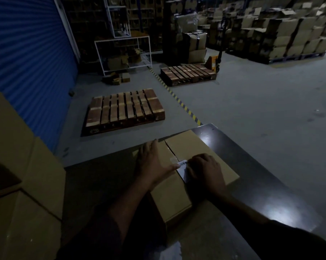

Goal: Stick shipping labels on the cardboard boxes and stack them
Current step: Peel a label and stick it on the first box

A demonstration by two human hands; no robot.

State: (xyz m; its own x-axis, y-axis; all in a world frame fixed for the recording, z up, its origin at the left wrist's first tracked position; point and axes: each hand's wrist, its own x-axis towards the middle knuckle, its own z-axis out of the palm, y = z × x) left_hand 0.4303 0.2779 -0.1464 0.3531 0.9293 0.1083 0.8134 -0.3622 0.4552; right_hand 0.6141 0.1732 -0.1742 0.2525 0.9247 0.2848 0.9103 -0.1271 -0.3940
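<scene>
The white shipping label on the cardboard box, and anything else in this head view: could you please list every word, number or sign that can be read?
None can be quoted.
White shipping label on the brown cardboard box, under both hands: barcode bars show; the print is too small and blurred to read.
Dark mark on the front edge of the nearer wooden pallet: too dark to read.
Stacked cartons at the back: no legible print.

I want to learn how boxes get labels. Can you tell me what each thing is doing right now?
cardboard box: closed, lying on the table.
shipping label: on the box top, under both hands.
left hand: flat on the box, thumb touching the label.
right hand: pressing the label down.
near pallet: bare, on the floor.
</scene>
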